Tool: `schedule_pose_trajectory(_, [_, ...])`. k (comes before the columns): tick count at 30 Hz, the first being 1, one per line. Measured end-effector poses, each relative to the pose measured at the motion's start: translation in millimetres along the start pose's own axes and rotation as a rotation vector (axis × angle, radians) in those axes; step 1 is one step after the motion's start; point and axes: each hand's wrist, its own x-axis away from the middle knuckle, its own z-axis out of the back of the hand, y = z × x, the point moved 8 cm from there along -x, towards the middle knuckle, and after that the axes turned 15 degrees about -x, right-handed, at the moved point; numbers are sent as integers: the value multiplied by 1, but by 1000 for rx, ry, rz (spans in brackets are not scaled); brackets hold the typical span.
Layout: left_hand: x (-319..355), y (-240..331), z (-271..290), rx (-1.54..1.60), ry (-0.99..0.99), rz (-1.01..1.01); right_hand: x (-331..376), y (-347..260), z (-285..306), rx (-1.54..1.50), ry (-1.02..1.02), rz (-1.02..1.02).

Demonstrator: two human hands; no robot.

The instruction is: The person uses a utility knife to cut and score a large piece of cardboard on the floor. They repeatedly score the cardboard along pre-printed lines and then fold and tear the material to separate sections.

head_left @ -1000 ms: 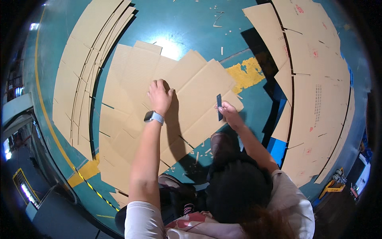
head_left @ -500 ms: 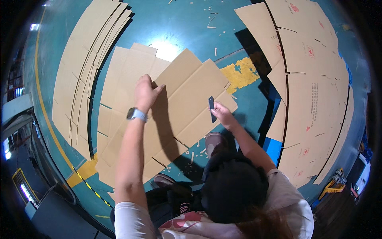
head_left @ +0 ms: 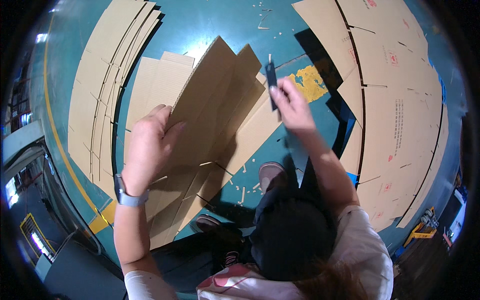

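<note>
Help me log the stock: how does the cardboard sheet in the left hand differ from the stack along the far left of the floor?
The held cardboard sheet is tilted up off the floor, gripped at its edge by the left hand; the floor stack lies flat, untouched. The held one is a single piece; the stack is several fanned sheets. Both are plain brown cardboard.

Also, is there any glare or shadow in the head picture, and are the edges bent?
In the head view, a pale glare sits on the teal floor; the lifted cardboard sheet casts a dark shadow beside the right hand; stack edges curve toward the black rim.
</note>
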Motion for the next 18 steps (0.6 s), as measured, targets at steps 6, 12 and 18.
schedule_pose_trajectory(6, [0, 21, -4, -59, 53, -12, -34, -63, -8, 630, -48, 571])
schedule_pose_trajectory(12, [0, 23, -8, -23, 79, -3, -40, -74, -22, 709, -120, 666])
schedule_pose_trajectory(18, [1, 30, -6, -61, 46, -17, -41, -75, -30, 701, -169, 697])
